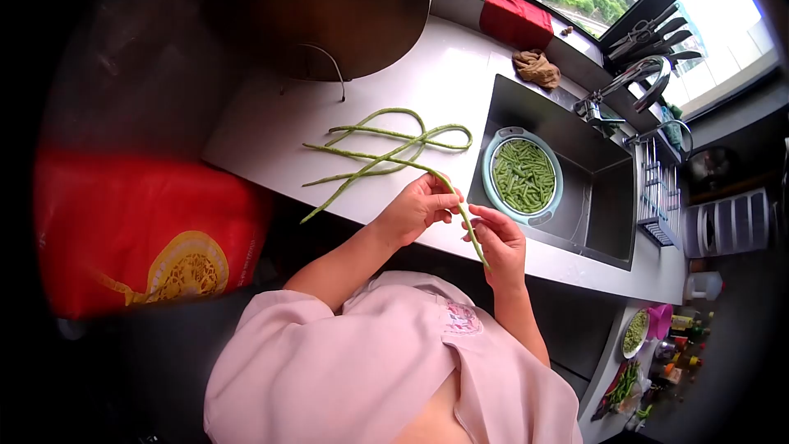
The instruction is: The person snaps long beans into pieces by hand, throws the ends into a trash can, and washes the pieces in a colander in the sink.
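Note:
Both my hands meet over the counter's front edge, on one long green bean (470, 226). My left hand (421, 209) pinches it, with the rest of the bean stretching back over the counter. Close beside it on the right, my right hand (498, 245) has its fingers round the bean near the end, which points down toward me. Several more long beans (396, 135) lie looped and crossed on the white counter (329, 107). Right of my hands, a light blue colander (488, 171) full of short cut bean pieces (523, 174) sits in the sink.
The steel sink (604, 214) has a faucet (625, 86) behind it and a dish rack (657, 189) at its right. A brown cloth (536, 69) and a red box (516, 18) are at the back. A large round board (329, 8) stands at the back left; a red bag (148, 238) is left.

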`<state>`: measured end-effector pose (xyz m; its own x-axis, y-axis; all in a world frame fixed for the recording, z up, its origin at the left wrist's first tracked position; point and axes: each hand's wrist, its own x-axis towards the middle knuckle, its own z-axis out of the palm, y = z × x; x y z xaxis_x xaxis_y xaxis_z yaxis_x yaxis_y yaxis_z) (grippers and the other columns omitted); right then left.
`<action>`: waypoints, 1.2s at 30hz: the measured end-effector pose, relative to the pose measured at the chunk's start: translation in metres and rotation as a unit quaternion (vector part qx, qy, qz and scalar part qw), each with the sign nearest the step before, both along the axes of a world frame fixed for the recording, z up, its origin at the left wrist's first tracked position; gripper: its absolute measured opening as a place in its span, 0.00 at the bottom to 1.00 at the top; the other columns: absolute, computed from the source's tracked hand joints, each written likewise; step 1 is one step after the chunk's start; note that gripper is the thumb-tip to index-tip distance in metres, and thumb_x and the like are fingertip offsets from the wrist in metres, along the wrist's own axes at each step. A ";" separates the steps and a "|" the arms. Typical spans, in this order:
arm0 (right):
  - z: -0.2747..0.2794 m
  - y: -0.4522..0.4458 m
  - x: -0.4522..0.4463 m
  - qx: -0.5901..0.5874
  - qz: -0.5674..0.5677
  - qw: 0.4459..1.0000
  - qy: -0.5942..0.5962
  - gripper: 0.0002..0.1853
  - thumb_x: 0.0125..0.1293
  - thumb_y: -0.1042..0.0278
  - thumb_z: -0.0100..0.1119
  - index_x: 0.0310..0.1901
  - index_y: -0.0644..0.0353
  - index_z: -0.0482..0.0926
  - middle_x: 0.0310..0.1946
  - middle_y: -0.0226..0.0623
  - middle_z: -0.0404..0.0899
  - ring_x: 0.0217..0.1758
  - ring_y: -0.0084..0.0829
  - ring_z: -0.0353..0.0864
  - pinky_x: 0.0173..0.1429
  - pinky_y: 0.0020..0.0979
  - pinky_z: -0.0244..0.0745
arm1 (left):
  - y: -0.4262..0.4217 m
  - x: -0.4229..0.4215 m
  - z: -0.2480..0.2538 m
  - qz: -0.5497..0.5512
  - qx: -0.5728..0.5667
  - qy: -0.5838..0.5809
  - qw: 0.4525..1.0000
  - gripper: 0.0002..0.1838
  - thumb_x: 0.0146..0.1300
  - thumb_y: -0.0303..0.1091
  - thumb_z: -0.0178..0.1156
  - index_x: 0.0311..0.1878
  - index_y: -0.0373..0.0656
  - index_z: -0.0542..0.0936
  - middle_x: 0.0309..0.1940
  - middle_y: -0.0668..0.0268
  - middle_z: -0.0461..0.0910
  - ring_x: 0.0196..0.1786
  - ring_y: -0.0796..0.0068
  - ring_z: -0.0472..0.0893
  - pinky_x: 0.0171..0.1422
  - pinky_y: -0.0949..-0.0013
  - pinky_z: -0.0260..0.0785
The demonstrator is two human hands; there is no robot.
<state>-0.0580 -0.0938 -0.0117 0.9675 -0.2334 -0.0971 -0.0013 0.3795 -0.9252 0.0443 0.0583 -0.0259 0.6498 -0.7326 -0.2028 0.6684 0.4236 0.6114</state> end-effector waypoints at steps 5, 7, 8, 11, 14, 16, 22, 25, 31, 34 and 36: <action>0.020 -0.020 -0.003 0.095 0.073 0.991 0.051 0.17 0.67 0.69 0.45 0.52 0.72 0.70 0.42 0.52 0.78 0.39 0.38 0.81 0.41 0.34 0.78 | 0.005 0.007 0.019 0.065 0.024 -0.108 0.992 0.09 0.59 0.24 0.58 0.40 0.46 0.70 0.37 0.66 0.76 0.37 0.77 0.76 0.41 0.74 0.68; 0.026 -0.026 -0.002 0.080 0.146 0.981 0.095 0.20 0.68 0.65 0.43 0.53 0.74 0.69 0.40 0.54 0.78 0.39 0.38 0.81 0.40 0.34 0.78 | 0.000 0.008 0.021 0.075 0.030 -0.123 0.989 0.09 0.59 0.24 0.58 0.40 0.46 0.70 0.37 0.66 0.76 0.38 0.78 0.76 0.41 0.74 0.69; 0.025 -0.029 -0.002 0.084 0.178 0.976 0.093 0.22 0.68 0.62 0.40 0.53 0.75 0.69 0.38 0.54 0.78 0.35 0.37 0.81 0.37 0.32 0.77 | -0.003 0.007 0.021 0.085 0.034 -0.145 0.985 0.09 0.58 0.24 0.58 0.40 0.45 0.70 0.37 0.66 0.76 0.38 0.78 0.76 0.41 0.74 0.69; 0.026 -0.041 0.001 0.139 0.244 0.954 0.109 0.22 0.68 0.62 0.40 0.52 0.75 0.70 0.36 0.52 0.78 0.30 0.35 0.80 0.35 0.30 0.76 | -0.015 0.005 0.024 0.106 0.046 -0.182 0.976 0.09 0.58 0.23 0.59 0.39 0.45 0.70 0.37 0.66 0.76 0.38 0.78 0.76 0.40 0.74 0.69; 0.030 -0.049 0.007 0.107 0.248 0.953 0.139 0.21 0.67 0.61 0.41 0.49 0.74 0.72 0.25 0.42 0.75 0.23 0.29 0.74 0.28 0.25 0.70 | -0.029 0.004 0.028 0.120 0.061 -0.211 0.968 0.09 0.58 0.23 0.59 0.39 0.44 0.70 0.36 0.66 0.76 0.38 0.78 0.76 0.40 0.74 0.70; 0.037 -0.056 0.010 0.098 0.268 0.948 0.143 0.18 0.67 0.63 0.44 0.45 0.70 0.75 0.18 0.32 0.69 0.20 0.22 0.68 0.24 0.22 0.64 | -0.038 0.003 0.030 0.125 0.072 -0.225 0.963 0.09 0.58 0.23 0.59 0.38 0.44 0.70 0.36 0.66 0.77 0.38 0.78 0.76 0.39 0.74 0.70; 0.009 -0.083 0.009 0.015 0.193 0.972 0.130 0.10 0.66 0.67 0.45 0.31 0.63 0.73 0.16 0.29 0.68 0.19 0.19 0.65 0.22 0.20 0.61 | -0.060 0.001 0.026 0.134 0.089 -0.141 0.977 0.10 0.59 0.23 0.57 0.46 0.37 0.75 0.35 0.61 0.80 0.36 0.76 0.79 0.44 0.72 0.72; -0.015 -0.089 0.017 -0.336 0.016 0.941 0.037 0.09 0.65 0.69 0.45 0.30 0.61 0.72 0.15 0.27 0.66 0.17 0.19 0.64 0.21 0.22 0.60 | -0.074 -0.012 0.022 0.131 0.084 -0.247 0.957 0.08 0.61 0.23 0.56 0.43 0.37 0.76 0.35 0.60 0.80 0.37 0.74 0.79 0.43 0.73 0.74; -0.010 -0.132 0.026 0.354 0.042 0.934 0.036 0.08 0.61 0.66 0.45 0.25 0.56 0.67 0.12 0.27 0.60 0.15 0.23 0.58 0.18 0.24 0.52 | -0.082 -0.012 0.014 0.212 0.039 -0.074 0.974 0.05 0.64 0.27 0.55 0.41 0.39 0.75 0.35 0.60 0.79 0.37 0.73 0.81 0.42 0.73 0.77; 0.004 -0.128 0.023 0.297 0.014 0.955 0.016 0.07 0.63 0.67 0.44 0.30 0.58 0.71 0.17 0.31 0.70 0.19 0.25 0.68 0.21 0.25 0.61 | -0.077 -0.009 0.021 0.161 0.074 -0.083 0.981 0.05 0.63 0.28 0.56 0.41 0.39 0.75 0.35 0.60 0.80 0.36 0.73 0.81 0.40 0.73 0.76; 0.019 -0.113 0.021 0.131 0.072 0.985 0.083 0.08 0.66 0.67 0.44 0.38 0.60 0.72 0.25 0.37 0.77 0.26 0.28 0.76 0.26 0.25 0.69 | -0.080 -0.012 0.022 0.116 0.090 -0.110 0.983 0.05 0.62 0.27 0.56 0.41 0.38 0.75 0.35 0.61 0.80 0.34 0.74 0.80 0.39 0.74 0.75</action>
<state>-0.0371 -0.2068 0.0073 0.9544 -0.0411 -0.2956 -0.2156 0.5898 -0.7782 0.0327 -0.0217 -0.0040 0.8371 -0.5254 -0.1522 0.4110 0.4205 0.8089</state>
